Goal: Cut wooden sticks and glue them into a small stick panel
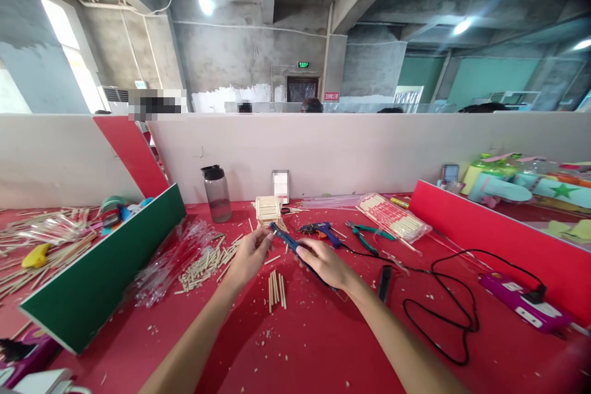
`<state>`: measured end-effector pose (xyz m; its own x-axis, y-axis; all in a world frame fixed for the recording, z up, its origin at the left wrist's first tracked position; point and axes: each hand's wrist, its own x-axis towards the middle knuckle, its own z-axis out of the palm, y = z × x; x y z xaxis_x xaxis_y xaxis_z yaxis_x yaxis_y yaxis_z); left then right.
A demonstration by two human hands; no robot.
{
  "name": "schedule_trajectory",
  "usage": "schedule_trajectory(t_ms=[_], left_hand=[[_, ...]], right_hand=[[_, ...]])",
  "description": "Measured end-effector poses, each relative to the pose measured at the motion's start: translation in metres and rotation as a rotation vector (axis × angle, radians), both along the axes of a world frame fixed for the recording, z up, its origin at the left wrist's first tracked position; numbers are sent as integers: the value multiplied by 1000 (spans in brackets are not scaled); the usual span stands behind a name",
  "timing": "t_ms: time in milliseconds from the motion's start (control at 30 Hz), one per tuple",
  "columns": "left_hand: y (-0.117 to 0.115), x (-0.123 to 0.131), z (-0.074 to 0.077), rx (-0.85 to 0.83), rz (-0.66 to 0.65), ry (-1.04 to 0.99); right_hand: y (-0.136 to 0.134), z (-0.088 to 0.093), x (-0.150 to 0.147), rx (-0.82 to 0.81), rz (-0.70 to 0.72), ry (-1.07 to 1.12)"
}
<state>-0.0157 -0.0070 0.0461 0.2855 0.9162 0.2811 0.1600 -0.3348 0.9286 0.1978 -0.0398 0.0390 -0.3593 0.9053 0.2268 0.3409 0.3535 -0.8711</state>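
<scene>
My right hand (325,263) is wrapped round a long dark blue hand tool (287,239), which looks like a cutter; its exact kind is not clear. The tool points up and left, its tip close to the fingers of my left hand (252,255). Those fingers pinch a small pale wooden stick (275,233) at the tip. Just beyond stands a small structure of stacked wooden sticks (268,209). Several cut sticks (277,290) lie in a row on the red table nearer me, and a heap of short sticks (207,266) lies left of my left hand.
Right of the hands lie a blue glue gun (329,234), green-handled pliers (369,234), and a bag of sticks (394,217). A black cable (443,320) runs to a purple power strip (524,305). A water bottle (217,197) and a phone (281,186) stand near the partition.
</scene>
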Motion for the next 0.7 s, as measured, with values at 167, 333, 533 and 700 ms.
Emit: schedule_trajectory(t_ms=[167,333,533,700], left_hand=[[-4,1,4,19,7,26],[-4,0,3,39,33,55],[-2,0,0,58,57,77],[-3,0,1,67,66,93]], right_hand=[[-1,4,2,43,3,-24],[-2,8,3,69,-6,-64],[-4,11,2,99,-19,-90],[-3,11,3,87,4,-83]])
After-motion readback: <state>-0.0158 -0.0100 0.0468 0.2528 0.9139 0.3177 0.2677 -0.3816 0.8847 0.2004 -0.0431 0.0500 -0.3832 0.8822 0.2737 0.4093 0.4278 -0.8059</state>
